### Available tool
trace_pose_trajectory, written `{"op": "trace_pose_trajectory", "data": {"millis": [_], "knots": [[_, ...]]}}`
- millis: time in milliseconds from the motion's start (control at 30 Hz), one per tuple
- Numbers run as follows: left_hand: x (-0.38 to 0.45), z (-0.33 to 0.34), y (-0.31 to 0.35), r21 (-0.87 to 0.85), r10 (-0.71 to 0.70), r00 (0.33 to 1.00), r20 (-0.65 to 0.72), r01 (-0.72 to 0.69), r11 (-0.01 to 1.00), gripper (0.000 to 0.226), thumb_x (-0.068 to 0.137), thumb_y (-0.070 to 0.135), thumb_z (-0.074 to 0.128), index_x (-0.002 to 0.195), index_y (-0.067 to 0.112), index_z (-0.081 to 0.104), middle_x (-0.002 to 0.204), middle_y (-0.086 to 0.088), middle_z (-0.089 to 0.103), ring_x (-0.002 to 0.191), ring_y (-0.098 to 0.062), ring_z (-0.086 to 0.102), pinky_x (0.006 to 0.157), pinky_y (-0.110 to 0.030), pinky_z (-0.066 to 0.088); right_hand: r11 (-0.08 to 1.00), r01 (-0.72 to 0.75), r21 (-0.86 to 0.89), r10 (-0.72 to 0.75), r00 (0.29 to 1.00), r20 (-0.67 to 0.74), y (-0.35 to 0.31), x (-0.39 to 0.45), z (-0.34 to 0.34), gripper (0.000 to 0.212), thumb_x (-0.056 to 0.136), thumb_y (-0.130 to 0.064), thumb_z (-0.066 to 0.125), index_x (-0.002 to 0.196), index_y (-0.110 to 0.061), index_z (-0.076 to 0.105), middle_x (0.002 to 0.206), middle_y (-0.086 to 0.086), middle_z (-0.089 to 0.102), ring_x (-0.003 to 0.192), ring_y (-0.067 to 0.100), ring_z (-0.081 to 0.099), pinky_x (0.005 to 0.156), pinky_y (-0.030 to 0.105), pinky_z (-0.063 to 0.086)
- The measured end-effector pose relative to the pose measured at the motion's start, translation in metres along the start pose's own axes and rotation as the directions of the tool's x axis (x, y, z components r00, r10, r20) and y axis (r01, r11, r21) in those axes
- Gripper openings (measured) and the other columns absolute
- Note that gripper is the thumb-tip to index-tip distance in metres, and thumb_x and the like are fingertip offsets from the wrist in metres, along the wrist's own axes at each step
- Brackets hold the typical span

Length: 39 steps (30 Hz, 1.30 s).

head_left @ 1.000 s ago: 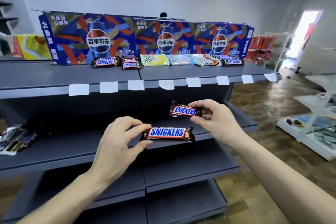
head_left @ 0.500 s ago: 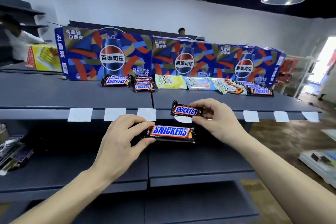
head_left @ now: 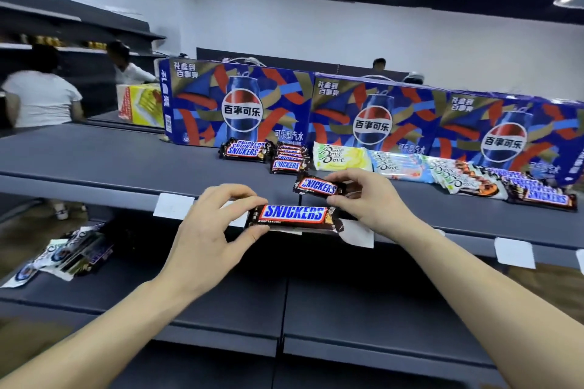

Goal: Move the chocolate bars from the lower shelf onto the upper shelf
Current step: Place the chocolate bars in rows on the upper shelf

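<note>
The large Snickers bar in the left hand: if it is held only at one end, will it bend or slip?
The large Snickers bar probably stays stiff: the left hand pinches only its left end, yet it juts out level. Its glossy wrapper looks somewhat slippery, so a loose pinch might slide. It seems light for its size.
</note>
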<state>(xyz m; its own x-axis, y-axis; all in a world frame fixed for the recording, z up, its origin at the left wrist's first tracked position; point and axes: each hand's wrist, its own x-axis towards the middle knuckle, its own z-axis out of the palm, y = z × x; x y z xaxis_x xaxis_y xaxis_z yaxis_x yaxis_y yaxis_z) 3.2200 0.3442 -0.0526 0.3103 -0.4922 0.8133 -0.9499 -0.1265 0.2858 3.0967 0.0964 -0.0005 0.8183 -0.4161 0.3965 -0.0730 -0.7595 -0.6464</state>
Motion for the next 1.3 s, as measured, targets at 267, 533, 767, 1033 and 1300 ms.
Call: {"op": "trace_pose_trajectory", "data": {"millis": [267,533,767,1033,1300], "knots": [[0.033,0.002,-0.027,0.049,0.100,0.994,0.053,-0.102,0.994,0.041,0.085,0.012,0.069,0.125,0.019,0.062,0.112,0.009,0.053,0.107,-0.012,0.048,0.094,-0.024,0.042,0.996,0.046,-0.083,-0.044,0.999,0.029,0.012,0.041,0.021,0.032,0.083,-0.013,0.074,0.112,-0.023,0.069,0.110,-0.010,0.066,0.087,-0.002,0.060,0.068,0.002,0.041],[0.054,0.007,-0.049,0.195,0.141,0.987,0.080,-0.154,0.969,0.041,0.084,0.001,0.064,0.122,0.018,0.062,0.116,0.003,0.049,0.108,-0.020,0.049,0.081,-0.041,0.052,0.973,0.074,-0.220,-0.060,0.996,0.070,0.010,0.075,0.042,0.035,0.085,-0.018,0.073,0.118,-0.026,0.065,0.111,-0.011,0.059,0.074,0.004,0.058,0.065,0.006,0.040],[0.061,0.010,-0.075,0.374,0.232,0.956,0.182,-0.285,0.883,0.033,0.085,0.023,0.062,0.118,0.018,0.062,0.112,0.001,0.058,0.105,-0.021,0.050,0.088,-0.030,0.037,0.932,0.122,-0.340,-0.118,0.992,0.033,0.020,0.093,0.049,0.034,0.080,-0.017,0.078,0.111,-0.027,0.070,0.119,-0.004,0.061,0.111,0.016,0.054,0.098,0.031,0.044],[0.065,0.016,-0.083,0.223,0.227,0.960,0.163,-0.260,0.940,0.030,0.090,0.016,0.059,0.120,0.011,0.060,0.116,-0.001,0.056,0.107,-0.021,0.051,0.091,-0.035,0.047,0.918,0.026,-0.395,-0.045,0.998,-0.040,0.025,0.107,0.057,0.035,0.078,-0.020,0.078,0.109,-0.033,0.069,0.141,0.003,0.045,0.135,0.025,0.030,0.110,0.031,0.024],[0.071,0.020,-0.093,0.200,0.298,0.938,0.177,-0.331,0.922,0.028,0.086,0.015,0.062,0.113,0.007,0.064,0.112,-0.001,0.062,0.100,-0.019,0.056,0.083,-0.031,0.050,0.947,-0.028,-0.321,0.012,0.999,-0.052,0.026,0.110,0.058,0.051,0.071,-0.005,0.073,0.117,-0.026,0.067,0.135,0.004,0.049,0.131,0.025,0.037,0.107,0.028,0.030]]}}
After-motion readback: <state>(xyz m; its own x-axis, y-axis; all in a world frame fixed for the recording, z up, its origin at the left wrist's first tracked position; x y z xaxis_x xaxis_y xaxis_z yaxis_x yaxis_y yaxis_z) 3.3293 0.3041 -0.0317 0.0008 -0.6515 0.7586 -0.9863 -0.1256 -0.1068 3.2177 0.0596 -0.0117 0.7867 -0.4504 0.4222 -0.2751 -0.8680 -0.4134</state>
